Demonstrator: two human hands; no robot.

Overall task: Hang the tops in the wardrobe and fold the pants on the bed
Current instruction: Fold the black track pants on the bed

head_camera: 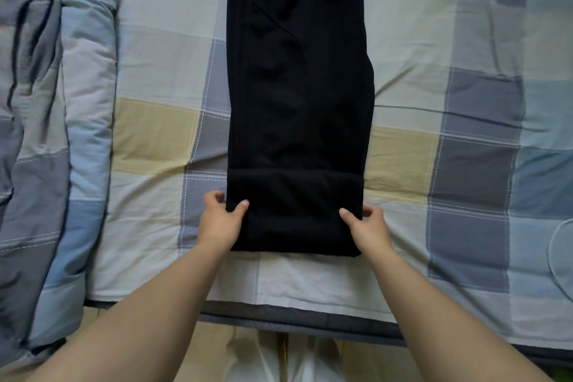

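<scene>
The black pants [297,96] are lying lengthwise on the checked bed [465,164], running from the near edge away to the far side, near end already rolled into a thick band. The left hand [221,220] and right hand [367,226] are each pinching a side of that band, thumbs on top. The cloth is looking soft, light and limp, so gripping both outer edges is probably keeping the fold square

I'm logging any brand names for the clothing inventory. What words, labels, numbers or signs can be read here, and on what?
None can be read. The black pants, gripped at the near folded end by the left hand and right hand, show no tag, logo or print. The checked bedsheet and the quilt carry only coloured squares and stitching.
</scene>
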